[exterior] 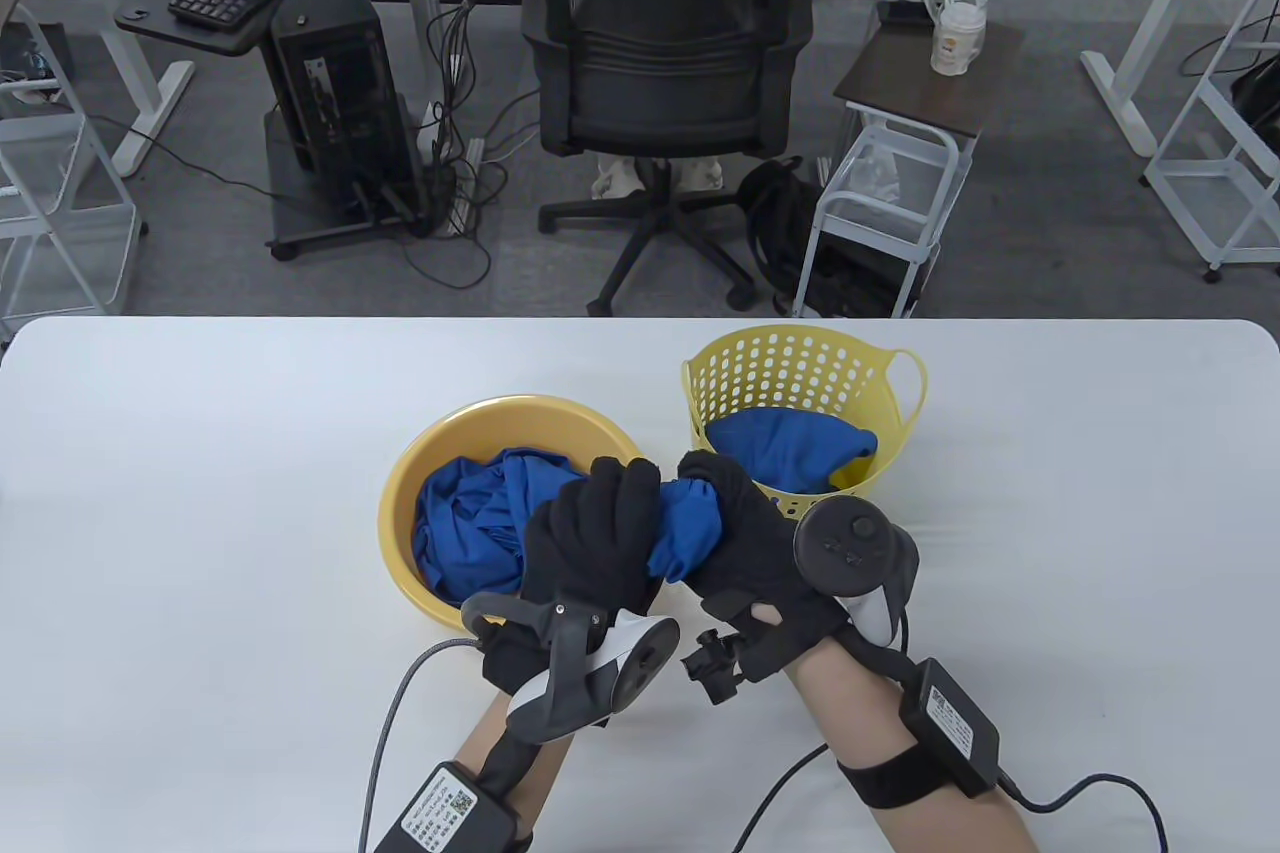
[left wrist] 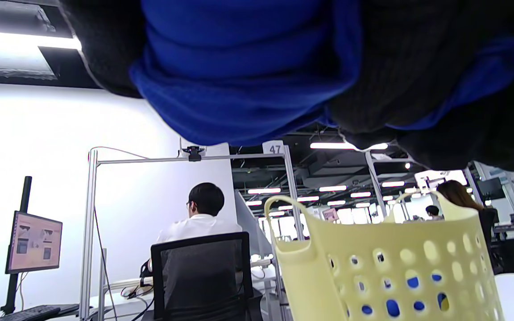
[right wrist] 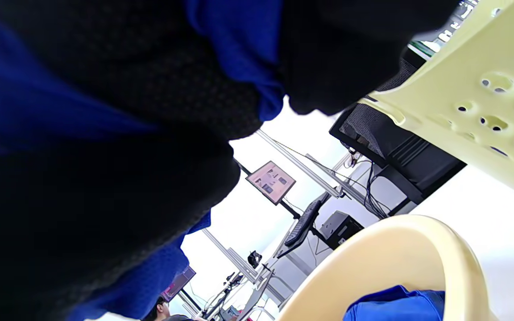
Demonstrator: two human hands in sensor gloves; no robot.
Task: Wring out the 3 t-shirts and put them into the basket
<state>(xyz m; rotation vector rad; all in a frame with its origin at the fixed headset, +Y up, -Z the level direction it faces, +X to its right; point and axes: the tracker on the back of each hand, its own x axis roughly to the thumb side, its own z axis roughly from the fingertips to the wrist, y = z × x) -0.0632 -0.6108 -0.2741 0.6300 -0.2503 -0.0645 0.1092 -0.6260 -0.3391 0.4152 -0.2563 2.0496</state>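
Observation:
Both gloved hands grip one bunched blue t-shirt (exterior: 685, 528) above the table, between the yellow bowl (exterior: 440, 453) and the perforated yellow basket (exterior: 800, 363). My left hand (exterior: 600, 523) curls round its left part, my right hand (exterior: 740, 523) round its right part. The cloth trails left into the bowl, where more blue t-shirt cloth (exterior: 470, 518) lies. Another blue t-shirt (exterior: 790, 448) lies inside the basket. In the left wrist view the held t-shirt (left wrist: 248, 67) fills the top, with the basket (left wrist: 395, 263) below. In the right wrist view, blue cloth (right wrist: 239, 49) shows between dark fingers (right wrist: 118, 89).
The white table (exterior: 200, 493) spreads wide on both sides of the bowl and basket. Glove cables (exterior: 390, 723) trail toward the near edge. Beyond the far edge stand an office chair (exterior: 665, 83), a computer cart and a white trolley.

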